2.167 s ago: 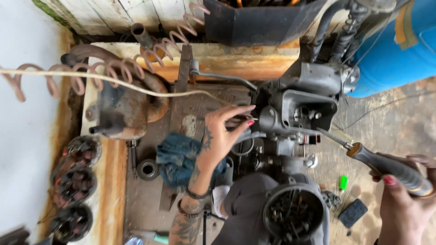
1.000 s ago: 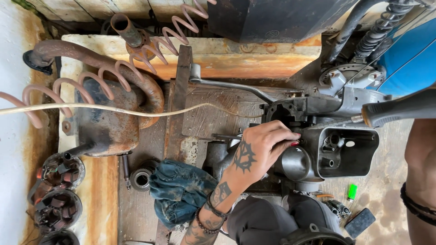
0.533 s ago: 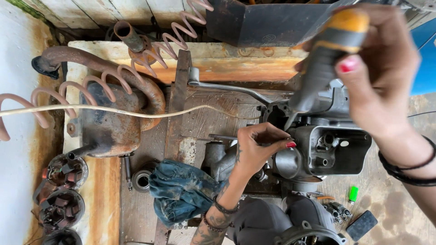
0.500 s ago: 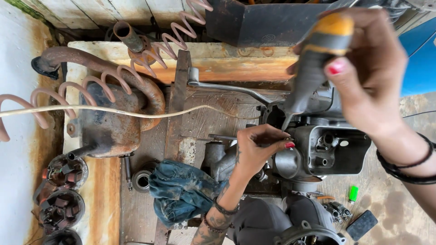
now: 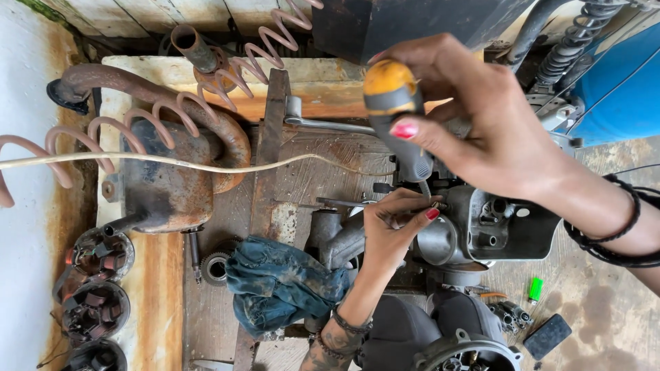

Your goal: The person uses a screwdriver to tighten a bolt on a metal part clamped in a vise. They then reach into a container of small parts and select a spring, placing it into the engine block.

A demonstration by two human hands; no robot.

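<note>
My right hand (image 5: 488,124) grips a screwdriver (image 5: 397,117) with a yellow and grey handle, held upright with its tip down on the grey metal engine casing (image 5: 502,227). My left hand (image 5: 392,230) reaches up from below and pinches a small part at the screwdriver's tip, fingers closed around it. The tip itself is hidden by my fingers. The casing sits on a worn wooden bench (image 5: 302,172).
A rusty exhaust muffler (image 5: 172,178) with a coiled pink hose (image 5: 137,124) lies to the left. A blue rag (image 5: 275,282) sits below my left forearm. Round stator coils (image 5: 93,288) stack at the lower left. A green lighter (image 5: 535,288) and dark block (image 5: 546,335) lie on the floor.
My right hand swung the screwdriver in from the right and set it upright over the casing. My left hand slid right along the engine and closed at the tool's tip.
</note>
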